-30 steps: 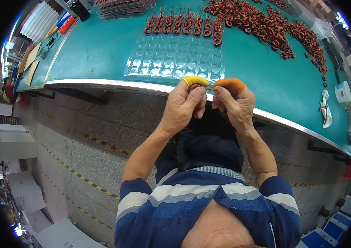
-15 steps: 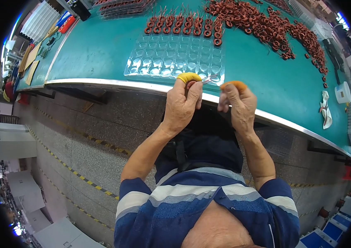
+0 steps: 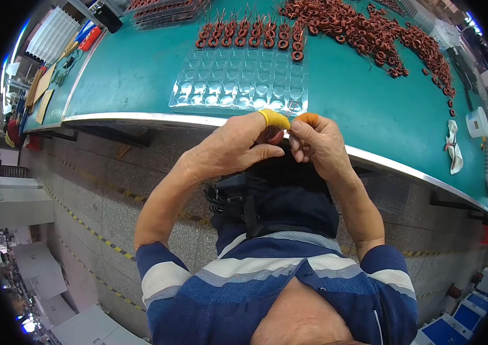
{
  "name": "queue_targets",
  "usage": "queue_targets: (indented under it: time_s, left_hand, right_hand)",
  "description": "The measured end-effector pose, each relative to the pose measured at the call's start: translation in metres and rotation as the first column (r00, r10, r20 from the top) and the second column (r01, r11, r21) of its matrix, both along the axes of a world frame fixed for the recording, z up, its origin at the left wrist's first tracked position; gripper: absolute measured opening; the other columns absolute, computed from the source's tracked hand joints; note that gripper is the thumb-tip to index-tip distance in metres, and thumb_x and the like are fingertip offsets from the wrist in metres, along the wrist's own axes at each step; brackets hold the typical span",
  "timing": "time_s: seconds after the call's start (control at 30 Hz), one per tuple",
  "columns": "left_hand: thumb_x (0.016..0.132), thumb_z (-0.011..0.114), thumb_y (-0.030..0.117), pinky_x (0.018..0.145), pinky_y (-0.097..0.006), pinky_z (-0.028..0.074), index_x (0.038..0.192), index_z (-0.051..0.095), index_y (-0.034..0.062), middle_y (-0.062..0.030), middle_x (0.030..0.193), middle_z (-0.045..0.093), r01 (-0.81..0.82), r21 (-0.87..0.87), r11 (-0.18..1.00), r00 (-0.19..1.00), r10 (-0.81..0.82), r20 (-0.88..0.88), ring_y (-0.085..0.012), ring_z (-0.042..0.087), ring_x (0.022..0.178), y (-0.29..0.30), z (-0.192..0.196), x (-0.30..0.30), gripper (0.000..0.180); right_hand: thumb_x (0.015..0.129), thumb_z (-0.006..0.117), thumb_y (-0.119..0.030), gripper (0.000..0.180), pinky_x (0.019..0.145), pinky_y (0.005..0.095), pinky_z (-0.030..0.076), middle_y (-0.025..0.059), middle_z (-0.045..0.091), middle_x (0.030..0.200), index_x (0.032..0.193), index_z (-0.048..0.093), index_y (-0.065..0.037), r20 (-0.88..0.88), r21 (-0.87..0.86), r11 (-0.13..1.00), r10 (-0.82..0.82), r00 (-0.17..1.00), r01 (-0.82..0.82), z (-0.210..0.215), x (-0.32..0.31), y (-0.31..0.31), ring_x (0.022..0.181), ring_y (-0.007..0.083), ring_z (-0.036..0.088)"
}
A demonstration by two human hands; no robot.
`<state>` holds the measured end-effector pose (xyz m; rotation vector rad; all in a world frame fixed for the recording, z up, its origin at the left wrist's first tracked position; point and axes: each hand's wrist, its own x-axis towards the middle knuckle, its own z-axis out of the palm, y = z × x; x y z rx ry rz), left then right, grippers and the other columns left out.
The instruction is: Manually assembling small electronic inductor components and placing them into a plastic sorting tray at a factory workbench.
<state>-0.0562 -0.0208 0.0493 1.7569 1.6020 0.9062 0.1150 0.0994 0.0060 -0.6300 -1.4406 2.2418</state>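
My left hand is closed around a ring-shaped coil wound with reddish copper wire, just in front of the table edge. A yellow finger cot covers its index finger. Beside it, my right hand, with an orange finger cot, pinches at the coil's wire lead; the fingertips partly hide the grip. Thin wire ends stick up above the fingers. Just beyond the hands lies a clear plastic tray with round pockets. Its far rows hold several copper coils with their leads pointing away from me.
A large heap of loose coils spreads over the far right of the green table. Stacked filled trays stand at the back left. On the right are a white cloth and a white tub. Tools lie at the left end.
My left hand has turned sideways, its forearm swinging out left, and the coil has tilted. My right hand has come left and down, its fingertips now meeting the left hand's at the coil.
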Motion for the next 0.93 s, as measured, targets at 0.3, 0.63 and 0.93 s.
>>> queue_targets:
  time_s: [0.3, 0.63, 0.93]
  left_hand:
    - [0.079, 0.074, 0.019, 0.069, -0.036, 0.050, 0.101, 0.055, 0.0011, -0.0117, 0.087, 0.060, 0.021, 0.060, 0.998, 0.977, -0.008, -0.214, -0.0297, 0.062, 0.080, 0.002, -0.002, 0.009, 0.033]
    - [0.076, 0.080, 0.020, 0.066, -0.026, 0.053, 0.103, 0.055, -0.0003, -0.0050, 0.081, 0.064, -0.337, 0.223, 0.915, 0.940, 0.315, 0.129, -0.0128, 0.065, 0.073, 0.010, -0.033, 0.029, 0.042]
    - [0.088, 0.066, 0.007, 0.067, -0.028, 0.054, 0.114, 0.044, -0.0010, -0.0116, 0.089, 0.060, -0.132, 0.176, 0.976, 0.435, -0.103, 0.894, -0.0161, 0.063, 0.072, 0.007, -0.032, 0.037, 0.035]
  right_hand:
    - [0.088, 0.067, -0.025, 0.028, 0.045, 0.0185, 0.038, 0.0016, 0.058, 0.061, 0.091, 0.061, 0.002, 0.111, 0.186, 0.982, -0.013, 0.994, -0.008, 0.004, 0.003, 0.002, 0.050, 0.0065, 0.054]
    - [0.084, 0.070, -0.010, 0.014, 0.056, 0.0247, 0.049, 0.0094, 0.067, 0.068, 0.085, 0.063, 0.002, -0.148, 0.832, 0.435, -0.426, 0.893, 0.345, 0.013, -0.002, -0.024, 0.062, 0.0120, 0.066]
    - [0.089, 0.068, -0.016, 0.019, 0.046, 0.0196, 0.039, 0.0016, 0.059, 0.066, 0.088, 0.061, 0.002, -0.218, 0.177, 0.956, -0.193, 0.957, 0.233, 0.009, 0.003, -0.008, 0.052, 0.0055, 0.051]
